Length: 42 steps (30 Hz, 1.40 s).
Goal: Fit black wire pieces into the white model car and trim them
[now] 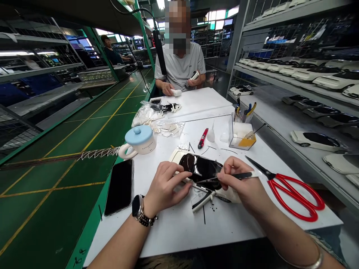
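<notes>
A white model car (176, 157) with a glossy black roof lies on the white table in front of me. My left hand (167, 185) is at its near side, index finger and thumb closing on the edge below the windows. Between the fingers of my right hand (234, 175) is a pair of tweezers (243, 175), dark with a bare metal end. Their thin tip reaches along the car's side towards my left fingertips; any small part there is too small to make out. A loose white-and-black strip piece (202, 202) lies just below the car.
Red-handled scissors (283, 183) lie at right, a phone (120, 186) and a blue-lidded mug (140, 140) at left. Beyond the car are a red cutter (203, 138), a clear tool box (242, 134) and bagged parts (168, 128). A co-worker (181, 63) sits opposite. Shelves (280, 80) hold model cars.
</notes>
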Each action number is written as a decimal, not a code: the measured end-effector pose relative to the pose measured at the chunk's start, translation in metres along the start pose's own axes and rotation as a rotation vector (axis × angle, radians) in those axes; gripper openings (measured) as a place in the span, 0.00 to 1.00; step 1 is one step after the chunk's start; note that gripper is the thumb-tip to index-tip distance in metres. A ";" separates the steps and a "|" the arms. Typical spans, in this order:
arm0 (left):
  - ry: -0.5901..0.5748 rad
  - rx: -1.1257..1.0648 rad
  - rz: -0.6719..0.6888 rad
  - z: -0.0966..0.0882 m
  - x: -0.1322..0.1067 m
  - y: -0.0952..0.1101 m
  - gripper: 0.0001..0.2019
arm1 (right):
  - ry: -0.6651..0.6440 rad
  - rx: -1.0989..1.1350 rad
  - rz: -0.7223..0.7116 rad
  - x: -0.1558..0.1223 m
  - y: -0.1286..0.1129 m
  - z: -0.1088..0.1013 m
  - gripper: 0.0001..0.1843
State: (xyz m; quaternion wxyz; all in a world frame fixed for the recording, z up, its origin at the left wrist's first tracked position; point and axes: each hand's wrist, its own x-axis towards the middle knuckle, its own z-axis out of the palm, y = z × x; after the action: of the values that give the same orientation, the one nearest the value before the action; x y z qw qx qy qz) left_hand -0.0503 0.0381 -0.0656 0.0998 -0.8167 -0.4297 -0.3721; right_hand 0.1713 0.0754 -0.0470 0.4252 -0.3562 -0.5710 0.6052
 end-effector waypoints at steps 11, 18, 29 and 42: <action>0.012 0.028 -0.124 0.005 -0.003 -0.004 0.05 | 0.003 -0.457 -0.196 0.004 -0.011 -0.015 0.13; 0.060 0.056 -0.159 -0.002 -0.002 -0.006 0.04 | -0.222 -0.937 -0.561 -0.002 -0.018 -0.002 0.08; 0.039 0.045 -0.134 0.000 -0.003 -0.004 0.04 | -0.414 -1.343 -0.842 -0.007 -0.007 0.005 0.08; 0.007 0.032 -0.094 0.004 -0.003 -0.003 0.03 | -0.427 -1.309 -0.857 -0.015 -0.009 0.003 0.09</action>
State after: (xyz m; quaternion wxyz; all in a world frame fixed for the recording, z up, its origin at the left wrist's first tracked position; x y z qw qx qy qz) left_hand -0.0515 0.0397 -0.0712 0.0969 -0.7925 -0.4731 -0.3724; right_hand 0.1752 0.0608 -0.0385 0.2075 -0.1598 -0.9650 -0.0121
